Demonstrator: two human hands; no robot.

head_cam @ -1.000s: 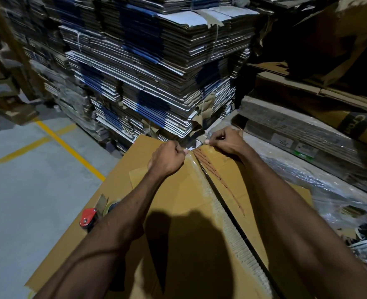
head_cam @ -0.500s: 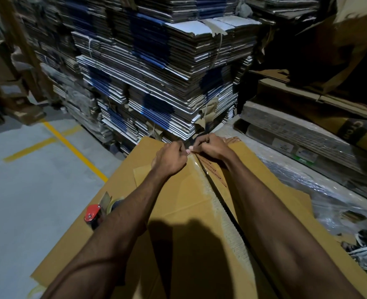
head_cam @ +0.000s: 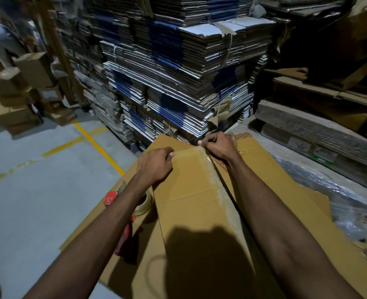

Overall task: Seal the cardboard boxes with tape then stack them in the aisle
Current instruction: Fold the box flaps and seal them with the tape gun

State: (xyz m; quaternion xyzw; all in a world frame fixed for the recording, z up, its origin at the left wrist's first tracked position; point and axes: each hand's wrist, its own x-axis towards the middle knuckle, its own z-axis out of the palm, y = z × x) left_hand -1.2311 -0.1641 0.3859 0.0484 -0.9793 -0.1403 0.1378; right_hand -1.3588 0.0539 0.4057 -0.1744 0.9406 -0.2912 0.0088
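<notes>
Head view | cardboard box [head_cam: 200,203] lies flat; centre seam [head_cam: 225,190] runs away from the person | right hand [head_cam: 220,145] pinches the seam's far end | left hand [head_cam: 155,164] grips the left flap edge | tape dispenser [head_cam: 122,203] beside left forearm, nearer that hand.

warehouse | stacked flat cartons [head_cam: 178,67] | yellow floor lines [head_cam: 98,145]
</notes>
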